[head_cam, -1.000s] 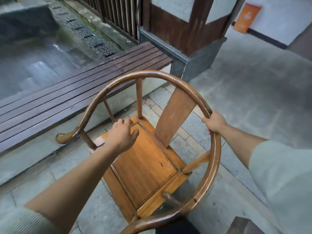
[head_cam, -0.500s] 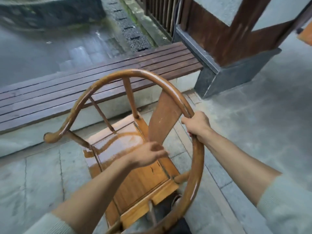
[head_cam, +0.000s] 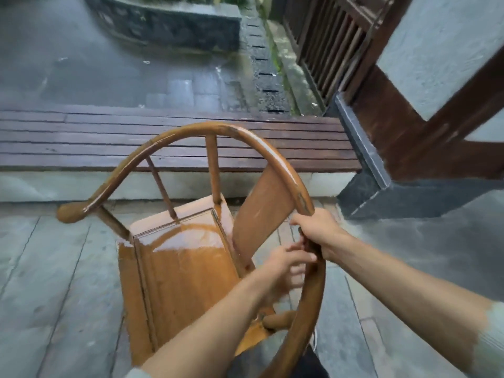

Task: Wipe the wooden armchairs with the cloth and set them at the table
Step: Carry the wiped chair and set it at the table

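A wooden armchair (head_cam: 185, 271) with a curved horseshoe rail (head_cam: 234, 132) stands on the stone floor in front of me, its glossy seat facing left. My right hand (head_cam: 317, 233) grips the rail on its right side, beside the flat back splat (head_cam: 261, 208). Just below it, my left hand (head_cam: 287, 264) reaches across the seat; it is blurred, with fingers stretched toward the rail next to the right hand. No cloth is in view.
A long dark slatted bench (head_cam: 81, 140) runs across just behind the chair. A wooden post on a grey stone base (head_cam: 365, 170) stands at the right, with a slatted railing (head_cam: 327, 50) behind it. Wet paving (head_cam: 109, 66) lies beyond the bench.
My left hand has moved from over the seat rightward to the rail beside my right hand. The view has turned left, and the chair has swung so that its back is nearer to me.
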A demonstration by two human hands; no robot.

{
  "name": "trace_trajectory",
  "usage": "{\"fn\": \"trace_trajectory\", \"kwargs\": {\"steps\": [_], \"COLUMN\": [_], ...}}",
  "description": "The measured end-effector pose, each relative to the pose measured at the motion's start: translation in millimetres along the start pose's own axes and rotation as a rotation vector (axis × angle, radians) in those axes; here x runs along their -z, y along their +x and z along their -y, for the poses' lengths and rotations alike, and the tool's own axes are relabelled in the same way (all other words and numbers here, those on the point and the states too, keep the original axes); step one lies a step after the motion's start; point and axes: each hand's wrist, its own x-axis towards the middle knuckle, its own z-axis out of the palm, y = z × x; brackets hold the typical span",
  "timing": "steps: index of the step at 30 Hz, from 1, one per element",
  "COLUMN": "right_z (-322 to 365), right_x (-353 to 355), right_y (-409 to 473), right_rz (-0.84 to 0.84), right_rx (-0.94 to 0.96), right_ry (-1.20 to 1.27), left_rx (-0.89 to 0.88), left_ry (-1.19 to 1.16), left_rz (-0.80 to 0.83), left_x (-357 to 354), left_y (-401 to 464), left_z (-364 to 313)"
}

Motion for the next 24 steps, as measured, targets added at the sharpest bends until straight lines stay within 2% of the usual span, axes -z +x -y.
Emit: {"fn": "trace_trajectory", "kwargs": {"steps": [2, 4, 8, 11, 15, 19, 23, 24], "right_z": [-10, -13, -9, 4, 31, 66, 102, 109], "right_x": [16, 37, 77, 95, 97, 80, 37, 25], "right_y": [22, 43, 68, 87, 108, 152, 194, 205], "right_rz": [0.207, 0.400, 0.526, 0.642, 0.641, 0.501, 0.519, 0.548], "right_rx": [-0.044, -0.041, 0.011, 0.123, 0.309, 0.582, 0.689, 0.791], "right_ry": [0.093, 0.093, -0.039, -0.217, -0.537, -0.688, -0.710, -0.784], "left_rx": [-0.005, 0.061, 0.154, 0.131, 0.114, 0.090, 0.032, 0.024], "left_ry": [-0.188, -0.143, 0.011, -0.004, 0.051, 0.101, 0.204, 0.227], "left_rz": [0.031, -0.030, -0.257, -0.330, -0.311, -0.319, -0.494, -0.565], "left_x": [-25, -47, -73, -80, -77, -79, -88, -96], "left_y": [26, 44, 73, 87, 84, 89, 90, 96], "left_z": [14, 17, 9, 8, 12, 15, 17, 17]}}
